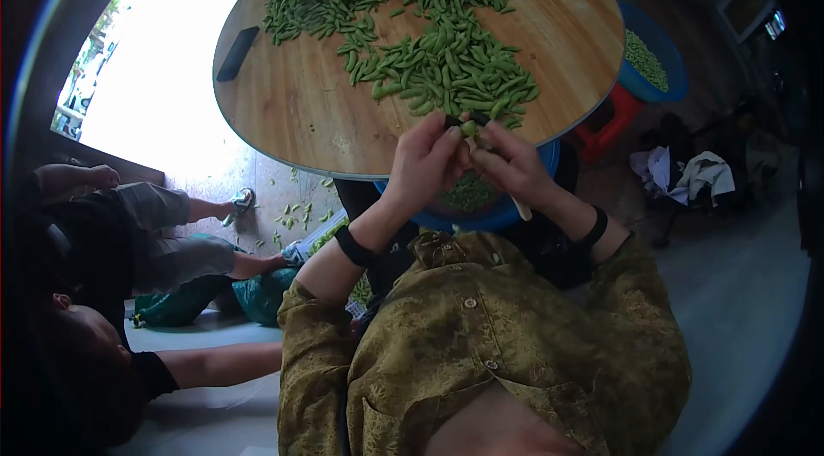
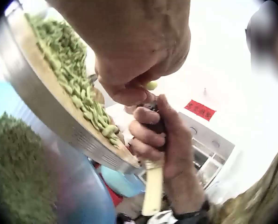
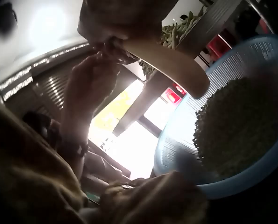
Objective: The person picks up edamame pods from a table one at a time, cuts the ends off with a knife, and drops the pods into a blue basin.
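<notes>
Over the table's near edge, my left hand (image 1: 425, 162) pinches a green bean pod (image 1: 469, 127) between thumb and fingertips. My right hand (image 1: 517, 171) meets it there, its fingers curled round a tool with a flat, pale handle (image 2: 153, 189). That handle sticks out below the right hand; the tool's working end is hidden among the fingers. Something black shows at the fingertips of both hands. Just beyond them, a heap of green pods (image 1: 446, 65) covers much of the round wooden table (image 1: 292, 104). Below my hands stands a blue basin (image 3: 225, 189) of small green beans (image 3: 237, 126).
A dark flat object (image 1: 238, 54) lies on the table's left side. On the right, another blue basin (image 1: 674, 69) of beans stands on a red stool (image 1: 611, 123). A person (image 1: 94, 233) sits to the left, near green sacks (image 1: 262, 294) and pods scattered on the floor.
</notes>
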`<state>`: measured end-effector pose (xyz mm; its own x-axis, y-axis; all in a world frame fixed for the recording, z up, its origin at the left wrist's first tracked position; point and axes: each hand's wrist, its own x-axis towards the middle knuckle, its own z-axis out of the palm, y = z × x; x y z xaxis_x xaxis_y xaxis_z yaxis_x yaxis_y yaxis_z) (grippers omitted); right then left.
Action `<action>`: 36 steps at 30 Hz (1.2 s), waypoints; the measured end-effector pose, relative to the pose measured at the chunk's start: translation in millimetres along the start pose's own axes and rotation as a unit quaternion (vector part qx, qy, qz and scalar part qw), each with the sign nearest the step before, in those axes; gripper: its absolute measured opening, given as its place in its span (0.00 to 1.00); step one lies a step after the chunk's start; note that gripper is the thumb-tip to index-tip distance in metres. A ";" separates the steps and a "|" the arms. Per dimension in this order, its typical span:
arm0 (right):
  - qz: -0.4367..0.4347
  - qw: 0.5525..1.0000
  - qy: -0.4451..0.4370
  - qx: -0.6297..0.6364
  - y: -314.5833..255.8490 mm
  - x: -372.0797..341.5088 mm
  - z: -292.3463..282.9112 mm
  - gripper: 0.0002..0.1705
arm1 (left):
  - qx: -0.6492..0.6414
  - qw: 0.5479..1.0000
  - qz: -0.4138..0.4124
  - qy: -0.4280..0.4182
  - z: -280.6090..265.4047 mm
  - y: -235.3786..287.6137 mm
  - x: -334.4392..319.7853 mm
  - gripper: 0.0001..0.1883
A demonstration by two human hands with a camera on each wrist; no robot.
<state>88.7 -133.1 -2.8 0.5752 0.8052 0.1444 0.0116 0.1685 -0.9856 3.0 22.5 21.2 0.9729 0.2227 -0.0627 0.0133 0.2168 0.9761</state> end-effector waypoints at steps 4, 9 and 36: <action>0.010 0.999 0.021 -0.047 -2.0 0.3 -13.4 0.19 | 0.349 0.915 0.198 0.042 -20.4 2.0 -11.7 0.05; 0.067 0.993 0.096 0.017 -3.7 -16.2 -38.7 0.18 | 0.744 0.660 -0.003 -0.106 -80.2 46.0 -63.8 0.08; 0.061 0.996 -0.065 0.029 6.9 5.9 0.6 0.25 | 0.247 0.966 0.077 0.011 -21.1 -25.0 4.3 0.10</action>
<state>91.6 -126.8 -8.7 0.4593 0.8875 0.0377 -0.1005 0.0941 -0.9905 2.0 38.2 -7.8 0.9668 0.2381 0.0929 -0.0177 -0.3002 0.9537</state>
